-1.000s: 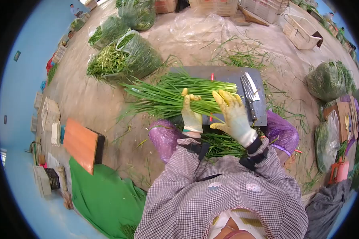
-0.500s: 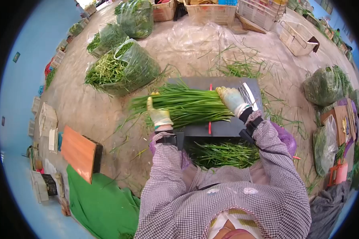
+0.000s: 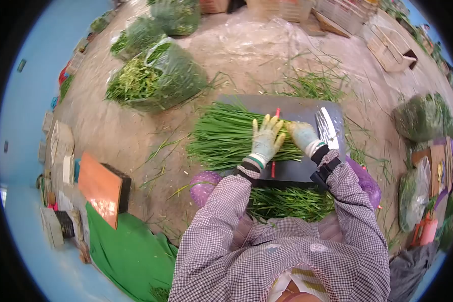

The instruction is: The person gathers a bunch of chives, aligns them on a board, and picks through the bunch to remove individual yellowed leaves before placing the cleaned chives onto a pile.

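Observation:
A bunch of long green stalks point(image 3: 221, 133) lies across a dark board point(image 3: 297, 173). My left hand point(image 3: 267, 137), in a pale glove with yellowed fingertips, rests flat on top of the bunch with its fingers spread. At the right end of the bunch, my right hand point(image 3: 303, 135), gloved too, has its fingers curled round the stalk ends. A red strip point(image 3: 273, 169) runs under the bunch. Shiny metal blades point(image 3: 327, 128) lie on the board just right of my right hand. More green stalks point(image 3: 292, 201) are below the board, near my lap.
Plastic bags of greens point(image 3: 161, 80) stand at the upper left, and another bag point(image 3: 423, 118) at the right. An orange board point(image 3: 99, 189) and a green cloth point(image 3: 126, 251) are at the lower left. Loose stalks point(image 3: 317, 85) litter the floor behind the board. A crate point(image 3: 387, 50) stands upper right.
My left hand has moved right, from the leafy left end to the middle of the bunch, and its fingers have spread. My right hand stays at the right end. The whole view has shifted slightly.

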`<act>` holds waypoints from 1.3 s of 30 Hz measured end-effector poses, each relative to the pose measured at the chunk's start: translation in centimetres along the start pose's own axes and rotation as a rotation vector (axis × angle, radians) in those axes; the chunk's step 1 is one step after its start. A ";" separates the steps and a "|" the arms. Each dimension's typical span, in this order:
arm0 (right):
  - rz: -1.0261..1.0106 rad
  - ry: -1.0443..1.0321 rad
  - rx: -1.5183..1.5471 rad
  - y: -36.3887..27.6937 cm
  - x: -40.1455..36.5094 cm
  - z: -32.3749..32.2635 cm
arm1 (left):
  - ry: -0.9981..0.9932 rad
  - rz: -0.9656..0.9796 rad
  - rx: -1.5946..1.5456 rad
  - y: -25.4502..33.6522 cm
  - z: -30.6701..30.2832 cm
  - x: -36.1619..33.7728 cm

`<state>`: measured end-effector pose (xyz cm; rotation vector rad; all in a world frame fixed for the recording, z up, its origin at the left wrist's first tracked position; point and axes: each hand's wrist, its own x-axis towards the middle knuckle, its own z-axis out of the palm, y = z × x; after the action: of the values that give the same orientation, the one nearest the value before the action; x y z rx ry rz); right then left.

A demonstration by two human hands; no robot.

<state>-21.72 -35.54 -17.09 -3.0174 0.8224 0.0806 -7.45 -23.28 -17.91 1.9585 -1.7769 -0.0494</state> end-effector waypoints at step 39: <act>0.558 0.831 1.591 11.9 -16.4 -10.5 | -0.064 -0.014 0.149 -0.2 2.5 -0.2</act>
<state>-41.44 -37.77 -5.69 -1.2016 0.9565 -1.1940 -8.14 -23.85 -20.22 2.0953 -1.8545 0.0163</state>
